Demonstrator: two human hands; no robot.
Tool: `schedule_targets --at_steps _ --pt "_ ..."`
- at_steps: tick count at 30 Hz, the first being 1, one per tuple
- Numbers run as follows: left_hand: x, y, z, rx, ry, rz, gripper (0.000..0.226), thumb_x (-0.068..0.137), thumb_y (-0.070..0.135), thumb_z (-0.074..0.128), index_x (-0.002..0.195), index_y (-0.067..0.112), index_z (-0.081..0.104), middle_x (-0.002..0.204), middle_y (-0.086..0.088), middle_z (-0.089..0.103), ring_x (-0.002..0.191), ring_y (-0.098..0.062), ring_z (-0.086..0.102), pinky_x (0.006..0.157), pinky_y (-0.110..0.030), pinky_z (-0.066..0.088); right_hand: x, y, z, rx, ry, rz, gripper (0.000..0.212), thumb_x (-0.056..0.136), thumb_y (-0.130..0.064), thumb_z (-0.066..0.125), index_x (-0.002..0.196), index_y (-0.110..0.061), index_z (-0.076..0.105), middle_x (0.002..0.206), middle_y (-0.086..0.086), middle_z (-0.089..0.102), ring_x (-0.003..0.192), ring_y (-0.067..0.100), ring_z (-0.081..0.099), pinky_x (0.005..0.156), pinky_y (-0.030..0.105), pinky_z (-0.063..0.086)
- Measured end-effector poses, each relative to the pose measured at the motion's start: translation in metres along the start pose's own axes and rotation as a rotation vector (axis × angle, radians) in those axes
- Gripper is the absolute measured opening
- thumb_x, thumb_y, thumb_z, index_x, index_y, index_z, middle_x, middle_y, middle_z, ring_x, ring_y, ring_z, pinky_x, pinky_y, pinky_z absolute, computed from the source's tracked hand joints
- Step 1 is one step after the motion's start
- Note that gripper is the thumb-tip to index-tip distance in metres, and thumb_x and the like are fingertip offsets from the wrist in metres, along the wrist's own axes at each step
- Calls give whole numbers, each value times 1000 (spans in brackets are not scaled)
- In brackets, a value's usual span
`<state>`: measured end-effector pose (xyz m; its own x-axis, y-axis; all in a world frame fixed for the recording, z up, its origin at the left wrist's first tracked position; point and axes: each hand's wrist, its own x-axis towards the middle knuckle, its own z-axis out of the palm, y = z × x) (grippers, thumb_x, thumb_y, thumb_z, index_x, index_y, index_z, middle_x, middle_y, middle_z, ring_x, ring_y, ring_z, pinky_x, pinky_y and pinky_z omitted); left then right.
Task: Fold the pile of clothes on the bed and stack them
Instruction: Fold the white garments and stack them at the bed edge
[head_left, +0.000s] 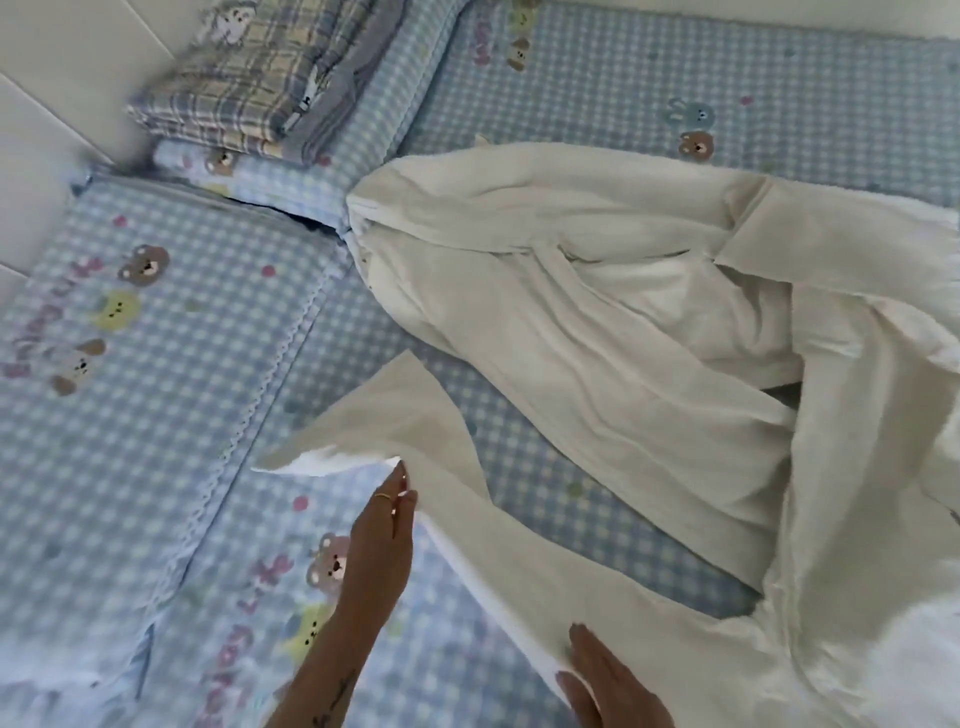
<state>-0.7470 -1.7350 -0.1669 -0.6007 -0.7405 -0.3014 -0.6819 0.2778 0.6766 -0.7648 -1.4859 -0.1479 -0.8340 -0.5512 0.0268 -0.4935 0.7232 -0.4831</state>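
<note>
— Hands first: what are they doing?

— Left hand (387, 525) reaches along a sleeve (410, 431) of the white garment (597, 338), its fingertips at the cuff edge; whether they pinch the cloth or only touch it, I cannot tell. Right hand (608, 680) lies flat with straight fingers on the same sleeve nearer the body, pressing it down and gripping nothing.

— And the garment itself?

— Spread loosely over the bed (156, 415), hood end toward the pillows, its body rumpled and its right side bunched up near the frame edge. It looks unfolded so far; I judge the sleeve is being smoothed first.

— What could go wrong?

— The bunched side may drag the body askew if the sleeve is pulled across, leaving a crooked fold. The soft bedding gives under pressure too, so creases could be pressed in.

— Any containers?

— None in view. Only a folded plaid stack (249, 88) sits on a pillow (358, 135) at the far corner, well apart from the garment.
</note>
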Motion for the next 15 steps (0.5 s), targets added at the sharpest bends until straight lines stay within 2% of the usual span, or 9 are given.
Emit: schedule_targets --at_steps 1,3,4,5,7,9,12,14,15 --pt "4 -9 0 20 -70 -2 31 97 9 46 126 7 56 129 -2 58 117 -18 54 98 -26 40 5 4 10 85 -70 52 48 102 -35 25 97 -18 70 81 -6 73 74 11 69 73 2 44" --pt "15 -26 -3 136 -5 25 40 94 -1 46 133 6 50 137 -8 52 128 -22 45 105 -28 33 26 13 24 126 -171 112 35 94 -31 52 102 -3 72 98 10 73 78 19 73 62 22 54" --pt "22 -34 -6 219 60 48 46 89 -7 49 135 3 47 138 -14 49 130 -27 43 107 -34 31 40 19 33 96 -229 150 33 91 -25 60 112 -1 67 113 13 68 92 22 71 68 26 56" --pt "29 -40 -10 329 109 87 55 84 -13 54 136 1 44 138 -19 46 131 -33 40 109 -39 31 53 22 43 44 -275 137 40 91 -23 57 125 -2 58 131 13 57 113 23 63 85 29 53" --pt "48 -54 -19 577 158 173 76 71 -16 65 140 3 39 144 -27 35 134 -41 33 109 -46 32 72 29 67 -30 -459 78 51 100 -32 35 145 -9 33 152 5 31 140 16 32 112 25 28" --pt "71 -64 -28 683 166 220 83 65 -15 70 140 5 40 147 -29 30 137 -42 30 110 -46 31 89 31 88 32 -578 80 50 102 -33 31 147 -12 24 151 2 33 138 14 30 111 24 23" --pt "103 -72 -38 658 157 276 67 66 -13 71 127 1 48 133 -20 50 128 -36 45 112 -44 30 104 25 103 92 -663 71 52 98 -36 42 145 -17 29 135 1 49 124 17 45 100 23 32" --pt "125 -67 -48 659 188 273 61 67 -11 70 124 1 51 111 -15 63 110 -32 58 112 -43 29 114 27 97 132 -589 83 39 95 -29 51 130 -13 49 116 3 57 109 21 55 85 21 34" --pt "136 -63 -53 704 207 294 56 69 -10 70 122 2 54 102 -14 66 102 -32 61 111 -45 31 119 32 90 151 -475 104 27 93 -23 55 116 -9 57 105 6 60 100 23 59 79 23 34"
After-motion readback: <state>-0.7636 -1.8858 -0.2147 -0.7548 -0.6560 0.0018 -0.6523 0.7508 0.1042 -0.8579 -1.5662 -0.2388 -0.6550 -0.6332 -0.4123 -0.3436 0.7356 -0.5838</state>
